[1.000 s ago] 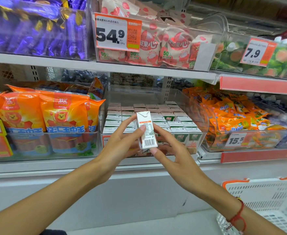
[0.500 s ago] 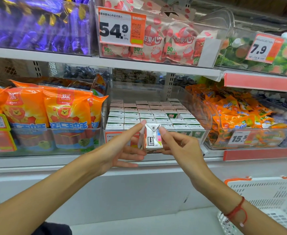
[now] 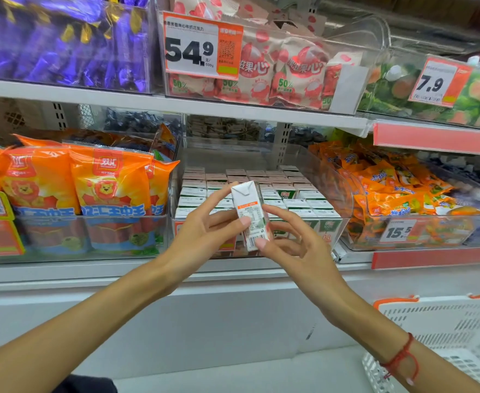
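the person is holding a small white carton (image 3: 248, 215) upright, leaning slightly, between both hands in front of the middle shelf. the left hand (image 3: 204, 236) is gripping it from the left: its thumb is pressing on the printed face near the middle, and its forefinger is reaching up along the carton's top left edge. the right hand (image 3: 298, 251) is pinching it from the right and below, with the thumb tip sitting on the carton's lower end by the barcode and the other fingers curling round the far side. so the carton is sitting at the fingertips of both hands, not in either palm, and is hanging clear of the shelf.

just behind it, a clear bin (image 3: 343, 199) is holding rows of matching cartons (image 3: 304, 204). orange sausage bags (image 3: 111, 188) are standing in the bin to the left, and orange snack packs (image 3: 389, 188) are lying in the bin to the right. a red cord bracelet (image 3: 400, 358) is circling the right wrist, and a white basket (image 3: 446, 330) is showing at the lower right.
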A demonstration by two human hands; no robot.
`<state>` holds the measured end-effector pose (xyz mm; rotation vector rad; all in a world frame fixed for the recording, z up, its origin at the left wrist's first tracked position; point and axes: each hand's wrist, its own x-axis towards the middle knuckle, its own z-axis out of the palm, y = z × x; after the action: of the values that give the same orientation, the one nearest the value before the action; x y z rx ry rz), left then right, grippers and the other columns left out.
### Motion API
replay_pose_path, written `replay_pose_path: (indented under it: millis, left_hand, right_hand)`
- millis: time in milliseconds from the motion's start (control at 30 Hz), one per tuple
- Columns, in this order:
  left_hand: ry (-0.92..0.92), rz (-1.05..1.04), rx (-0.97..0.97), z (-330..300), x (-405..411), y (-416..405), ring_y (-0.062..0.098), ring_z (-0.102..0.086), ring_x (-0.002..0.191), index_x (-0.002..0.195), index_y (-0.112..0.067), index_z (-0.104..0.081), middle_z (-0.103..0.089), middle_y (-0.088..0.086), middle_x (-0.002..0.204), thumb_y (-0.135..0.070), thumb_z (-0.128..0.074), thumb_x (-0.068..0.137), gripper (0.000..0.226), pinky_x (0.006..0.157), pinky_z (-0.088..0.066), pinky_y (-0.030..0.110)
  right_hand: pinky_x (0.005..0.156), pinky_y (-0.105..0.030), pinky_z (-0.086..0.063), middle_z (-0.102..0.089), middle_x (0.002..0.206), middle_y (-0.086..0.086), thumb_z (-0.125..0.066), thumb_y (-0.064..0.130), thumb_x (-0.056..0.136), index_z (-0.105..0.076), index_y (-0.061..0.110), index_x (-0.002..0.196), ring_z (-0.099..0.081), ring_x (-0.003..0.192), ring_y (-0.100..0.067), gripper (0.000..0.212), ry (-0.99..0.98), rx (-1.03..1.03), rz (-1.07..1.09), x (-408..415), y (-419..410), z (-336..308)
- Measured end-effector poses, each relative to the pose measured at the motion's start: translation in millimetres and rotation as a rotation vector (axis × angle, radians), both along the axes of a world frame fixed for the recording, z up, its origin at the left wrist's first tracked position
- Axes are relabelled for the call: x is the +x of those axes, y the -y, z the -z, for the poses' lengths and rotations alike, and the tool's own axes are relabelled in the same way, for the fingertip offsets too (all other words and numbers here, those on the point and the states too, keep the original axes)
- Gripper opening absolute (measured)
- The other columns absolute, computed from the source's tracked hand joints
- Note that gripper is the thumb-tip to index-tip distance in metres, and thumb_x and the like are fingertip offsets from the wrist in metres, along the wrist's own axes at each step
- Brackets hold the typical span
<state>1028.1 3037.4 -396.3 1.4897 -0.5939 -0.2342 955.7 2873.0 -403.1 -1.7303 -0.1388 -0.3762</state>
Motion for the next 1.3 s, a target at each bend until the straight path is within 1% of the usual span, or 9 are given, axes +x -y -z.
replay_pose_path:
  millis: [100,267,433,533,700,867,1067,1167,1300]
  left_hand:
    - [0.073,-0.038,0.013,1,1,2,-0.004,-0.066,0.096,0.119,-0.051,-0.052,-0.071,-0.02,0.104,-0.016,-0.068,0.087,0.05,0.069,-0.051,0.009]
    - [-0.101,-0.07,-0.078,-2,4,3,0.003,-0.071,0.089,0.115,-0.035,-0.055,-0.076,-0.01,0.095,-0.042,-0.076,0.064,0.055,0.067,-0.056,0.015]
    - [-0.118,-0.206,-0.038,-1,7,6,0.007,-0.071,0.093,0.106,-0.041,-0.058,-0.075,-0.01,0.1,-0.034,-0.072,0.083,0.028,0.076,-0.056,0.022]
    - [-0.117,-0.317,-0.074,-9,18,11,0.012,-0.069,0.1,0.125,-0.027,-0.058,-0.071,-0.003,0.112,-0.031,-0.07,0.087,0.04,0.076,-0.056,0.023]
    - [0.024,-0.361,-0.062,-27,59,50,0.014,-0.063,0.106,0.127,-0.019,-0.05,-0.066,0.0,0.116,-0.022,-0.068,0.09,0.042,0.083,-0.055,0.024]
    - [0.186,-0.348,0.197,-20,98,111,0.023,-0.063,0.105,0.126,-0.014,-0.052,-0.066,0.006,0.117,-0.022,-0.07,0.089,0.042,0.092,-0.051,0.045]
    - [0.555,-0.219,0.659,-34,120,130,0.02,-0.063,0.106,0.132,-0.028,-0.056,-0.068,-0.003,0.118,-0.033,-0.071,0.087,0.048,0.076,-0.043,0.029]
    - [0.639,-0.038,0.876,-52,126,140,0.023,-0.059,0.112,0.135,-0.027,-0.056,-0.066,-0.001,0.124,-0.034,-0.068,0.089,0.047,0.084,-0.044,0.032]
    - [0.563,0.131,1.016,-48,135,153,0.029,-0.052,0.124,0.13,-0.008,-0.058,-0.059,0.009,0.133,-0.032,-0.062,0.094,0.043,0.106,-0.04,0.043]
  right_hand:
    - [0.071,-0.017,-0.054,-0.062,0.114,0.013,-0.079,0.015,0.078,-0.058,0.037,0.123,-0.069,0.087,-0.009,0.054,0.105,-0.08,0.14,5,4,5]
    - [0.08,-0.011,-0.049,-0.05,0.122,0.019,-0.077,0.004,0.078,-0.048,0.04,0.128,-0.052,0.107,0.007,0.068,0.344,-0.477,0.232,15,14,6]
    - [0.099,-0.021,-0.046,-0.052,0.137,0.001,-0.073,0.007,0.082,-0.047,0.023,0.14,-0.049,0.124,-0.012,0.065,0.56,-0.852,0.261,35,27,8]
    - [0.094,-0.02,-0.044,-0.049,0.142,0.003,-0.067,0.021,0.09,-0.033,0.025,0.146,-0.051,0.118,-0.009,0.066,0.469,-0.825,0.316,53,45,7]
    - [0.1,-0.036,-0.042,-0.052,0.141,0.0,-0.039,0.039,0.101,-0.044,0.023,0.139,-0.049,0.127,-0.018,0.041,0.024,-0.961,0.401,84,95,9]
    - [0.081,-0.027,-0.04,-0.059,0.127,0.008,-0.032,0.04,0.103,-0.061,0.025,0.124,-0.053,0.113,-0.011,0.038,0.063,-1.051,0.383,88,105,20]
    - [0.085,-0.024,-0.043,-0.059,0.123,0.01,-0.036,0.037,0.103,-0.063,0.022,0.124,-0.049,0.114,-0.006,0.038,0.108,-1.018,0.372,82,108,23]
    - [0.084,-0.022,-0.04,-0.059,0.125,0.008,-0.036,0.037,0.103,-0.063,0.022,0.125,-0.049,0.115,-0.009,0.038,0.105,-1.038,0.379,80,107,22]
    - [0.081,-0.017,-0.034,-0.06,0.128,0.01,-0.036,0.037,0.103,-0.062,0.025,0.124,-0.051,0.116,-0.008,0.036,0.1,-1.056,0.367,76,109,21]
